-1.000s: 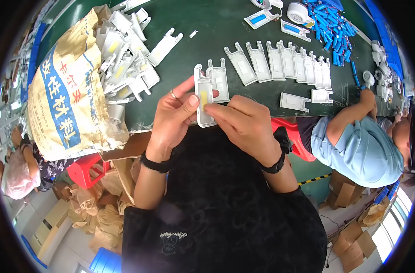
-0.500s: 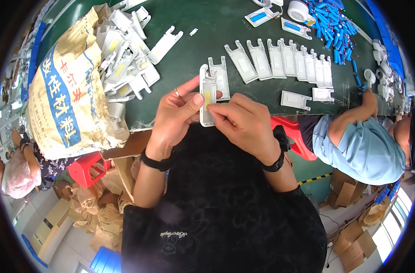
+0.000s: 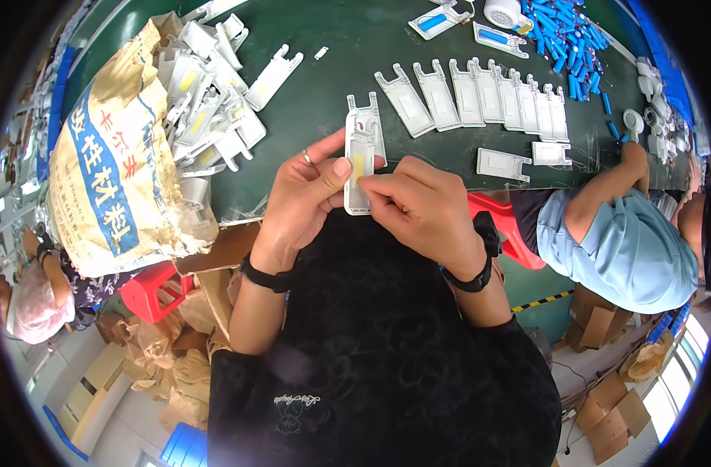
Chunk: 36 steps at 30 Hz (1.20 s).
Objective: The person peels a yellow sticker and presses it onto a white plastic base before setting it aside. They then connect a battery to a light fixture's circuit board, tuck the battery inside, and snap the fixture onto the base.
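Observation:
My left hand (image 3: pixel 309 187) is closed round a white plastic housing (image 3: pixel 357 196), thumb on its near face and fingers behind. The housing stands upright above the table's front edge, with a yellow patch (image 3: pixel 359 166) inside it. Pinched together, the fingertips of my right hand (image 3: pixel 425 206) touch the housing beside this patch. Whatever they hold is too small to make out. Just behind, partly hidden, another white housing (image 3: pixel 373 105) lies on the table. To its right runs a row of similar housings (image 3: pixel 468 93), each with two prongs pointing away from me.
At left a torn paper sack (image 3: pixel 98 171) spills a heap of white housings (image 3: pixel 204 93) onto the green table (image 3: pixel 324 86). Blue cylindrical cells (image 3: pixel 566 43) are piled at the far right. A person in a light blue shirt (image 3: pixel 616 245) works at right, near a red stool (image 3: pixel 505 229).
The view has shifted slightly, so the table things sit a little higher and further left. Both hands keep nearly the same hold on the housing, which is turned slightly more face-on.

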Each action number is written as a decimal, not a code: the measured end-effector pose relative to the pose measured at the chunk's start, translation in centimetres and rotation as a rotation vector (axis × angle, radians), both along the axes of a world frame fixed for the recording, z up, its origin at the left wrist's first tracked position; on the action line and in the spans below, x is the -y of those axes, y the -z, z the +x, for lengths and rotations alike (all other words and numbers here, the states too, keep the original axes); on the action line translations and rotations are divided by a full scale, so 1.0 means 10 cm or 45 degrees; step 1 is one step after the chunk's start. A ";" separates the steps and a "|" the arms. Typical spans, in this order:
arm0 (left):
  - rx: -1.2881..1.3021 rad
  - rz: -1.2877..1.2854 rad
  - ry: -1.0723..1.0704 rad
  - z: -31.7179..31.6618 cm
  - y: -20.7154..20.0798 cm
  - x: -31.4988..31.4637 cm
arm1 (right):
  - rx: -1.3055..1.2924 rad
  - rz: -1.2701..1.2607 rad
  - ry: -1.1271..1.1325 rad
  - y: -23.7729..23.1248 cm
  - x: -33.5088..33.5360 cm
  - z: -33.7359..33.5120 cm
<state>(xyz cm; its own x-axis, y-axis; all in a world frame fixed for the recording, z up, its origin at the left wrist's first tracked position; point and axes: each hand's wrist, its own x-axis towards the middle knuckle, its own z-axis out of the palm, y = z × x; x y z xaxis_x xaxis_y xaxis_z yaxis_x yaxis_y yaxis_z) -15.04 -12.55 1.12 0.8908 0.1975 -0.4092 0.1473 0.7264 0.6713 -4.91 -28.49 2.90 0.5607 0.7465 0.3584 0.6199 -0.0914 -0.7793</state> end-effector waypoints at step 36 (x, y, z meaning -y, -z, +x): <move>-0.064 2.538 -0.021 0.60 -0.13 -0.74 | -1.327 0.346 0.228 -0.14 0.44 0.19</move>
